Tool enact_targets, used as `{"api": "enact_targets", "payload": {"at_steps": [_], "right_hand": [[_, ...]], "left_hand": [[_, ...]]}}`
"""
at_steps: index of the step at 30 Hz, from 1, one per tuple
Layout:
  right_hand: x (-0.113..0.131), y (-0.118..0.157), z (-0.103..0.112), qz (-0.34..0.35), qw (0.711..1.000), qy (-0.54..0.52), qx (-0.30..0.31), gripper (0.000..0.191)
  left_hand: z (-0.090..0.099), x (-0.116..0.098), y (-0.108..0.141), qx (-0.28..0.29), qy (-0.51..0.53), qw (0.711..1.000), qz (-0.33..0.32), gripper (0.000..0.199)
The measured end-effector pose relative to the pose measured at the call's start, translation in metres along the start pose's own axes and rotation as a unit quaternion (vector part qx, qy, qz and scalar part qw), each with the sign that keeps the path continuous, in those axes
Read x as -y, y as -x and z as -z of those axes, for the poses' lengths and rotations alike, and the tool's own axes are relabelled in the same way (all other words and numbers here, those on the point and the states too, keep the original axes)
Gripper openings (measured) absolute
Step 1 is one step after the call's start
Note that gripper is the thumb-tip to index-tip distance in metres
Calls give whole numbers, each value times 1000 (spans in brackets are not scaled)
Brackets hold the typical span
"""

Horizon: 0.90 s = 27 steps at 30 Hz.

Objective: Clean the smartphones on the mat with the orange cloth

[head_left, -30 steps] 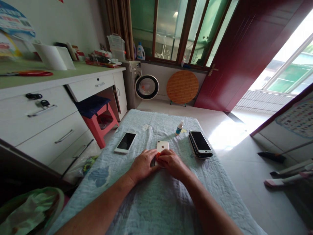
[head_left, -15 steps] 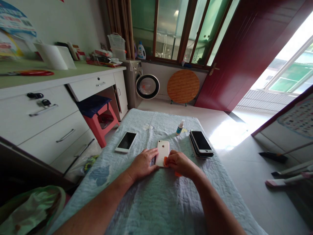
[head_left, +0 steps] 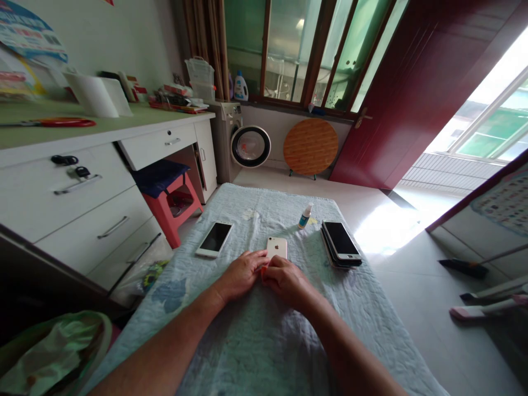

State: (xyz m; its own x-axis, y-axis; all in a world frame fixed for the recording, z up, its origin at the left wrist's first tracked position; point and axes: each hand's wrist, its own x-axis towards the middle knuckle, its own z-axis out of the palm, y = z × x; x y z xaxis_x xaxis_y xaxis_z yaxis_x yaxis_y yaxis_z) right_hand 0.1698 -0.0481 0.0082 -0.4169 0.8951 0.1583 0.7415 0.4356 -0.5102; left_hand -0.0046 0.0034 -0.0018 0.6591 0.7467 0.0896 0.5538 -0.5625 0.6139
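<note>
A pale smartphone (head_left: pixel 276 247) lies back side up on the cloth-covered table, its dark logo showing near the top. At its left edge my left hand (head_left: pixel 242 273) holds it steady, with the fingers along the side. My right hand (head_left: pixel 287 281) covers the lower part of the phone, its fingers closed on a small orange cloth (head_left: pixel 264 271), of which only a bit shows. Both hands nearly meet at the lower left corner. To the left lies a white phone (head_left: pixel 215 239), screen up. A small spray bottle (head_left: pixel 304 216) stands behind, and a stack of phones (head_left: pixel 340 242) sits at the right.
A light blue quilted cloth (head_left: pixel 256 330) covers the table. On the left is a white desk (head_left: pixel 103 198) with a red stool (head_left: pixel 169 201) by it. A washing machine (head_left: pixel 225 140) with its door open and a round wooden board (head_left: pixel 311 146) stand at the back.
My right hand has moved left with the orange cloth, from the phone's lower right side to its lower left corner. My left hand stays at the left edge.
</note>
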Motion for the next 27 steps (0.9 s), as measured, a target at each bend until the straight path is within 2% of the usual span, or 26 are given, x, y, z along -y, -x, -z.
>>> {"api": "enact_targets", "payload": {"at_steps": [6, 12, 17, 21, 27], "right_hand": [[3, 3, 8, -30, 999, 23, 24, 12], [-11, 9, 18, -71, 995, 39, 60, 12], [-19, 13, 25, -69, 996, 13, 63, 14], [-17, 12, 18, -59, 997, 27, 47, 11], [1, 5, 0, -18, 998, 67, 3, 12]], "left_hand": [[0, 1, 2, 4, -13, 1000, -7, 35], [-1, 2, 2, -3, -23, 1000, -9, 35], [-1, 2, 2, 1, -25, 1000, -18, 36], [-1, 3, 3, -4, -21, 1000, -10, 37], [0, 2, 2, 1, -10, 1000, -6, 35]]}}
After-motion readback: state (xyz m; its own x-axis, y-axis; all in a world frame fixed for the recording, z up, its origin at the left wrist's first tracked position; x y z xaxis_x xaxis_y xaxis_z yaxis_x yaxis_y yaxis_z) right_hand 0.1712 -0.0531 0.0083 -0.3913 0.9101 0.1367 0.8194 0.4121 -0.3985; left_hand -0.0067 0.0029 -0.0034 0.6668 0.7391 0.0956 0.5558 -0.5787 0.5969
